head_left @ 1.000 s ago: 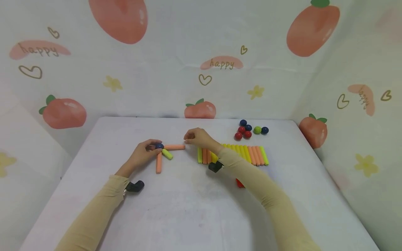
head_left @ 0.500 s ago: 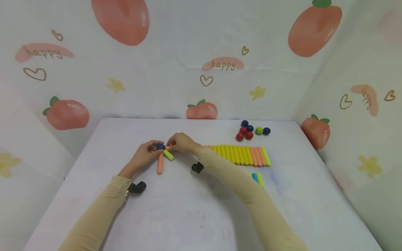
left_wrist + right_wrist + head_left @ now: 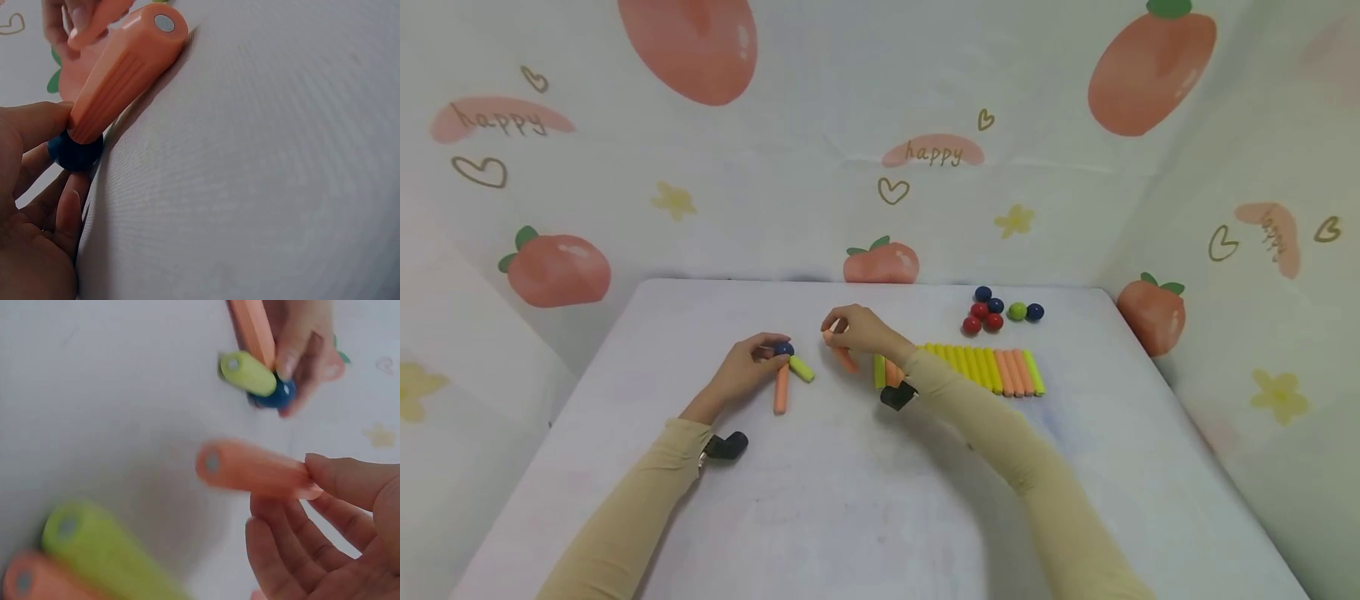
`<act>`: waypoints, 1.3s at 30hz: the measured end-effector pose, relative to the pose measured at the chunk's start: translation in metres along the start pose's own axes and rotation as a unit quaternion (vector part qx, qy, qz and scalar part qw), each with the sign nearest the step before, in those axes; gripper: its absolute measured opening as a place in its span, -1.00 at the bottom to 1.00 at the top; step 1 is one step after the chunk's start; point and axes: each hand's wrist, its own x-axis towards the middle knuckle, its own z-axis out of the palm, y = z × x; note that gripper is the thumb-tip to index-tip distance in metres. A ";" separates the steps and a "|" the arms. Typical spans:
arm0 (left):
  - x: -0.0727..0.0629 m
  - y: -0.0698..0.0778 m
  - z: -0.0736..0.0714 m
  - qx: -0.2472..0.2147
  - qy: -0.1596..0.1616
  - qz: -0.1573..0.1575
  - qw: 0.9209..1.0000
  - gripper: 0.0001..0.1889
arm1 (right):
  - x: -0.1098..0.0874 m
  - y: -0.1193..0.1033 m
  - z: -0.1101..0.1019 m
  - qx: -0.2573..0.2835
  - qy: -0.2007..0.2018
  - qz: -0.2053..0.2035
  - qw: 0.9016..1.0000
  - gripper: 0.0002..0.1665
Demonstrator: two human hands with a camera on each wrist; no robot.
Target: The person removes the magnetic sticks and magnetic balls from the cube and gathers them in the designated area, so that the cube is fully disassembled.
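My left hand [image 3: 741,373] pinches a dark blue ball [image 3: 784,349] on the table's left half. An orange magnetic stick [image 3: 781,392] extends from the ball toward the front, and a lime-green stick [image 3: 802,369] angles off to the right. Seen from the left wrist, the orange stick [image 3: 125,72] has a silver disc in its end and meets the ball [image 3: 76,151]. To the right, my right hand [image 3: 868,332] pinches a second orange magnetic stick [image 3: 250,470] between thumb and fingers, off the table and apart from the ball.
Right of centre lies a row of yellow [image 3: 973,367], orange [image 3: 1013,372] and lime-green sticks, partly behind my right wrist. Several red [image 3: 972,325], blue [image 3: 1035,312] and green balls [image 3: 1017,311] rest near the back edge. A patterned cloth hangs behind the white table [image 3: 820,500].
The second orange stick lay against the ball's right side. My right hand reached left, took hold of it and drew it away to the right. My left hand stays at the ball.
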 end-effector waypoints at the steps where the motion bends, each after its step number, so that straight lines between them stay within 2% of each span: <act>1: 0.000 0.000 0.000 0.004 -0.001 0.002 1.000 -0.55 | -0.003 0.004 -0.004 0.015 0.002 0.002 1.000 -0.75; 5: 0.000 0.000 -0.001 0.007 -0.003 0.001 1.000 -0.55 | -0.014 0.017 -0.016 0.044 0.016 0.012 0.999 -0.77; 14: 0.000 0.001 -0.001 0.008 -0.007 -0.006 1.000 -0.54 | -0.026 0.034 -0.020 -0.023 0.022 0.036 0.999 -0.78; 21: 0.000 -0.001 -0.001 0.009 -0.006 -0.004 1.000 -0.54 | -0.028 0.041 -0.019 -0.015 0.020 0.044 0.999 -0.75; 29: 0.001 0.000 -0.001 0.008 -0.005 0.004 1.000 -0.54 | -0.028 0.044 -0.019 -0.018 -0.004 0.085 0.996 -0.81; 34: 0.002 0.000 -0.001 0.007 -0.005 0.002 1.000 -0.54 | -0.028 0.039 -0.018 -0.042 0.011 0.061 0.997 -0.83; 37: 0.001 0.000 -0.001 0.006 -0.007 0.000 1.000 -0.54 | -0.024 0.026 -0.011 -0.056 0.027 0.034 0.998 -0.80; 39: 0.000 0.001 -0.001 0.003 -0.005 0.000 1.000 -0.54 | -0.019 0.015 -0.002 -0.047 0.027 0.019 0.998 -0.77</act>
